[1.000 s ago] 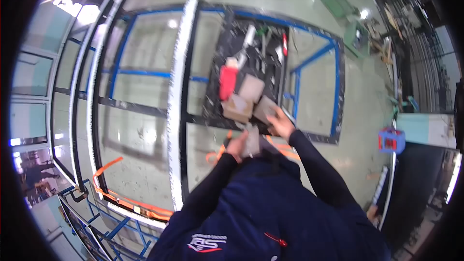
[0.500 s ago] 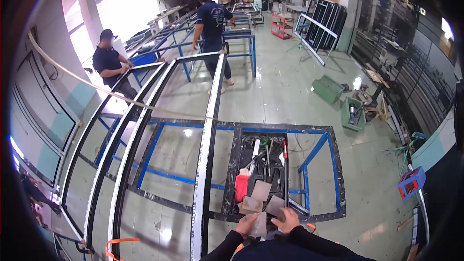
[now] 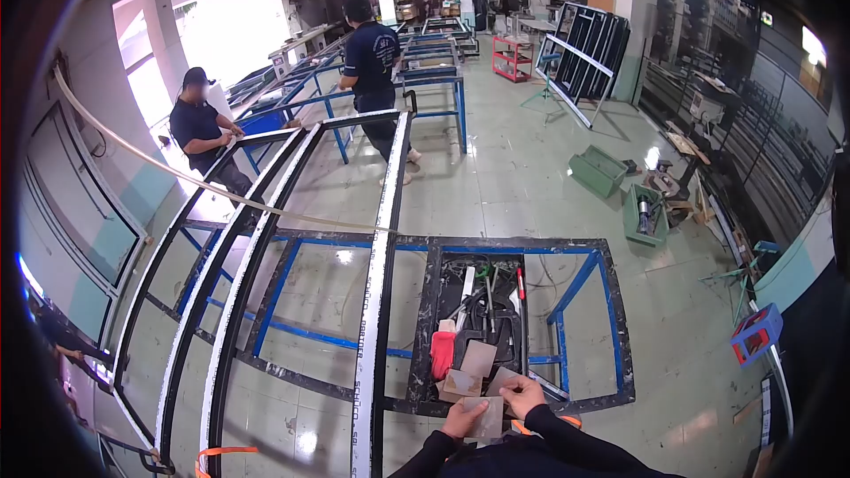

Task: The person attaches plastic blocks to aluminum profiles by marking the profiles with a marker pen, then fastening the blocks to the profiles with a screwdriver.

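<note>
At the bottom centre, my left hand (image 3: pixel 461 420) grips a thin, pale square sheet (image 3: pixel 486 419), thumb lying on its face. My right hand (image 3: pixel 526 397) is beside the sheet's upper right corner, thumb and fingers pinched together; I cannot tell what is between them. Just beyond my hands, more square sheets lie overlapping: a greyish one (image 3: pixel 478 358), a tan one (image 3: pixel 462 382) and another (image 3: pixel 502 380) partly behind my right fingers. They rest at the near end of a dark tool tray (image 3: pixel 505 325). A red item (image 3: pixel 443 354) lies along the tray's left side.
The tray sits in a blue and black frame table (image 3: pixel 618 327). Long black-and-white profiles (image 3: pixel 370 301) form a large frame across its left. Two people (image 3: pixel 372 62) (image 3: pixel 205 124) stand beyond. Green bins (image 3: pixel 598 168) are on the floor right; a hose (image 3: pixel 177 159) hangs across the left.
My right hand has moved left and closer to the sheet in my left hand, its fingers now pinched. The standing person at the back has shifted left and brought an arm in.
</note>
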